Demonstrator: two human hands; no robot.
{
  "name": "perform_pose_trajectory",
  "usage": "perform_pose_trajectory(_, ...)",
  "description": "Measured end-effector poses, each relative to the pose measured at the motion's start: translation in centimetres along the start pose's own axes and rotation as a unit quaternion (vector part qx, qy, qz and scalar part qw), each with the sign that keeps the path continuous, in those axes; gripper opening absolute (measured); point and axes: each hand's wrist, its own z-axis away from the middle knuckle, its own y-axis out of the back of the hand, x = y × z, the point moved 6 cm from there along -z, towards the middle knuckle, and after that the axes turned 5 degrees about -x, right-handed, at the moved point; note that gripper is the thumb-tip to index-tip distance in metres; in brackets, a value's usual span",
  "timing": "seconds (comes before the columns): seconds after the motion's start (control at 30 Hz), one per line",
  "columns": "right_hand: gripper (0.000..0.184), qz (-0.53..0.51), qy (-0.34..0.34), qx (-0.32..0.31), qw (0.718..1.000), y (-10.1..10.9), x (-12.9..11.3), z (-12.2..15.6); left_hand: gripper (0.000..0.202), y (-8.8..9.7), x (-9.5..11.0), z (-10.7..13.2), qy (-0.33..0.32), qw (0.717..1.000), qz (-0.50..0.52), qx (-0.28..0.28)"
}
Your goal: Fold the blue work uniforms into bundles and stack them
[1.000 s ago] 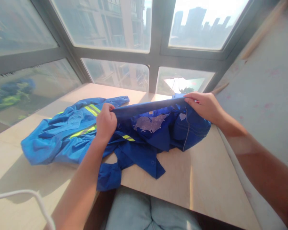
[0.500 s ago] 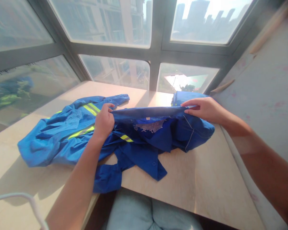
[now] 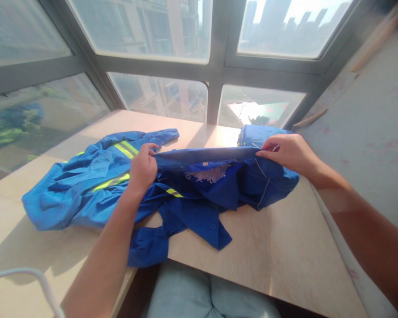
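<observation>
A blue work jacket [image 3: 69,194] with yellow reflective stripes lies spread over the table. One long edge of it, perhaps the collar, is raised and pulled straight between my hands. At the left end of that edge my left hand [image 3: 144,168] is closed around the cloth. The thumb and fingers of my right hand [image 3: 285,150] pinch the other end. Below the raised edge the inside shows a small label and a pale patch with frayed threads. A cuff and a pointed flap with a button hang towards the table's front edge.
Folded blue cloth [image 3: 267,132] lies at the back right, partly behind my right hand. A white cable [image 3: 36,273] curves in at the lower left. Windows enclose the wooden table [image 3: 285,256] behind, and a wall [image 3: 378,145] stands on the right.
My right hand has shifted slightly right, and its fingers have closed into a tighter pinch on the edge. My left hand keeps its grip, and the jacket has barely moved.
</observation>
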Motion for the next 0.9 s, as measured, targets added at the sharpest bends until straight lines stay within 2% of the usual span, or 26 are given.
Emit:
perform_pose_trajectory(0.1,0.023,0.041,0.016,0.014,0.999,0.3,-0.2,0.0,0.042,0.1,0.3,0.1,-0.003,1.000,0.007,0.001)
perform_pose_trajectory(0.23,0.017,0.060,0.027,0.007,0.998,0.1,-0.4,0.2,0.040,0.4,1.1,0.5,-0.034,0.999,0.032,-0.019)
perform_pose_trajectory(0.33,0.018,0.137,-0.035,-0.002,0.990,0.3,-0.2,0.6,0.049,0.2,2.2,1.0,-0.101,0.991,0.036,-0.080)
perform_pose_trajectory(0.4,0.020,0.209,-0.077,-0.001,0.975,1.0,-0.4,1.2,0.044,0.2,2.9,1.4,-0.146,0.981,0.024,-0.125)
perform_pose_trajectory(0.5,0.025,0.266,-0.097,0.021,0.959,2.8,-1.5,2.1,0.035,1.3,3.5,1.6,-0.138,0.980,-0.050,-0.132)
perform_pose_trajectory(0.6,0.041,0.236,-0.081,0.056,0.967,5.3,-3.1,3.2,0.036,3.8,4.1,1.2,-0.079,0.987,-0.112,-0.090)
perform_pose_trajectory(0.67,0.041,0.139,-0.055,0.066,0.987,7.3,-4.2,3.9,0.036,6.0,5.1,0.8,-0.055,0.993,-0.073,-0.076)
perform_pose_trajectory(0.73,0.037,0.011,-0.049,0.092,0.995,9.8,-5.0,4.3,0.037,8.4,6.4,0.2,-0.022,0.996,0.035,-0.073)
perform_pose_trajectory(0.8,0.038,-0.083,-0.059,0.148,0.984,13.2,-5.8,4.3,0.040,11.2,8.2,-0.5,0.019,0.983,0.176,-0.054)
perform_pose_trajectory(0.87,0.041,-0.088,-0.049,0.210,0.973,17.2,-7.4,3.7,0.044,14.7,10.9,-1.4,0.021,0.954,0.299,-0.004)
perform_pose_trajectory(0.9,0.043,-0.051,-0.036,0.234,0.970,19.2,-8.5,3.1,0.046,16.6,12.6,-1.9,0.005,0.940,0.340,0.024)
